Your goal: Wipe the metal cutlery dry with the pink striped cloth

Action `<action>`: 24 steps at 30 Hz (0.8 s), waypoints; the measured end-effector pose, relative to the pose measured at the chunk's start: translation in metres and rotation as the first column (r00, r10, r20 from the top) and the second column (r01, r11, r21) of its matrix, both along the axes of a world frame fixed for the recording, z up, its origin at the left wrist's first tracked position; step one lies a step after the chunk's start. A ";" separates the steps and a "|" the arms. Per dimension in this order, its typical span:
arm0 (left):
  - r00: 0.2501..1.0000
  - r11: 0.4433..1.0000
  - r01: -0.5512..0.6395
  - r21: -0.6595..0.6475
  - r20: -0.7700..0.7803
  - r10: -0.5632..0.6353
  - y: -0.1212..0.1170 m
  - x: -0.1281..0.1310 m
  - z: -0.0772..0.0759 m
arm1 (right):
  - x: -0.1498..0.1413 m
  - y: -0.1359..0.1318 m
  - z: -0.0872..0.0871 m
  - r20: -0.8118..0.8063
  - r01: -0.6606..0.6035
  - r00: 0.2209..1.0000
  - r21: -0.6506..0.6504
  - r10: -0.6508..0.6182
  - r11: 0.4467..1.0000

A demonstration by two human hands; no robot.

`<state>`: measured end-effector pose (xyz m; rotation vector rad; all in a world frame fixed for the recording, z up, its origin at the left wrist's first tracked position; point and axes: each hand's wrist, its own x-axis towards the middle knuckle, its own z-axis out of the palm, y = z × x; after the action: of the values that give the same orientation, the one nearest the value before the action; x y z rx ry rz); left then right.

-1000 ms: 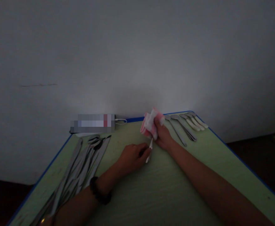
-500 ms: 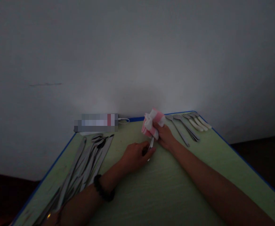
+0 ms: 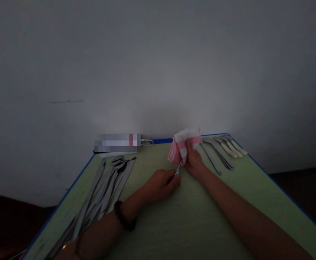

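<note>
Dim room, perhaps home: green blue-edged table (image 3: 198,220) against marked wall (image 3: 158,65), cutlery (image 3: 125,179) laid out.

The cloth (image 3: 180,145), striped pink and white, is soft and creased, bunched in the right hand (image 3: 195,159), its folds draping to the left and a corner standing up at the right. The utensil (image 3: 178,168) is slim, shiny and silvery, slanting from the cloth down into the left hand's (image 3: 162,185) fingers; its far end is hidden in the folds, so its kind cannot be told.
</note>
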<state>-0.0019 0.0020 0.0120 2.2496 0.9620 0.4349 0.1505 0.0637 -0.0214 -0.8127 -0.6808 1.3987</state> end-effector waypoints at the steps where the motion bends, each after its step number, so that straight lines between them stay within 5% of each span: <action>1: 0.999 1.000 -0.015 -0.015 0.031 0.015 0.000 0.000 0.000 | 0.000 -0.002 0.002 -0.008 -0.028 1.000 0.002 0.028 1.000; 6: 0.986 0.994 -0.105 -0.044 0.125 0.110 0.003 0.001 -0.006 | -0.002 -0.009 0.011 0.012 -0.205 0.979 -0.006 0.205 0.979; 10: 0.984 0.989 -0.149 0.002 0.095 0.148 0.006 0.002 -0.006 | -0.001 -0.008 0.010 -0.015 -0.232 0.973 0.006 0.232 0.973; 18: 0.976 0.970 -0.016 0.241 -0.207 0.068 -0.002 0.003 0.003 | -0.003 0.001 0.005 -0.105 0.037 0.994 -0.040 -0.041 0.999; 24: 0.973 0.981 -0.008 0.196 -0.224 0.052 -0.004 0.001 0.003 | -0.003 -0.006 0.005 0.142 0.087 0.986 -0.027 -0.083 0.996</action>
<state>-0.0008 -0.0025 0.0155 2.5059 1.1126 0.2982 0.1480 0.0574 -0.0160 -0.9624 -0.7243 1.2871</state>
